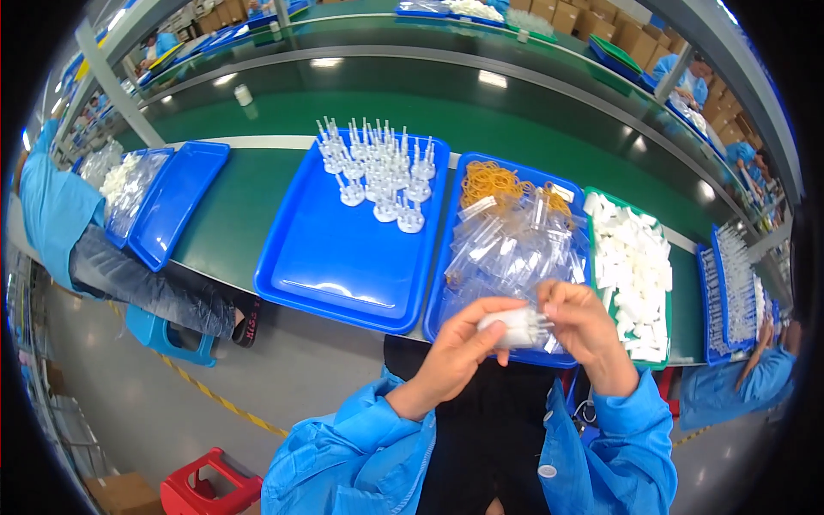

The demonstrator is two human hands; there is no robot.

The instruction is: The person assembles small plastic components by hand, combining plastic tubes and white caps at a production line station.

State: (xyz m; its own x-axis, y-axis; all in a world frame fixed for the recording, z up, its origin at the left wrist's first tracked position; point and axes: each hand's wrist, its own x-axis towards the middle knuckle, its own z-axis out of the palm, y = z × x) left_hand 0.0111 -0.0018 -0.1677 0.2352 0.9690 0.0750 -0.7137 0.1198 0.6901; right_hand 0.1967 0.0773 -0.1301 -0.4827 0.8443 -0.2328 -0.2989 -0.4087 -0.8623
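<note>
My left hand [455, 354] is closed round a smooth white block-like piece [517, 331], thumb on top and fingers beneath. Thin clear prongs stick out of its right end. At that end my right hand [582, 324] has thumb and fingers pinched together; what lies between them is too small to make out. Both hands are above the near edge of a blue tray [436, 300] holding clear plastic bags [506, 253] and tan rubber bands [493, 183]. To its left, another blue tray [335, 266] carries several clear pronged parts [378, 167] standing upright at its far side.
A green-rimmed tray of white pieces [633, 275] stands on the right. A green conveyor belt [360, 99] runs behind the trays, with a small white container [244, 94] on it. Co-workers sit at both sides. A red stool [206, 485] is at lower left.
</note>
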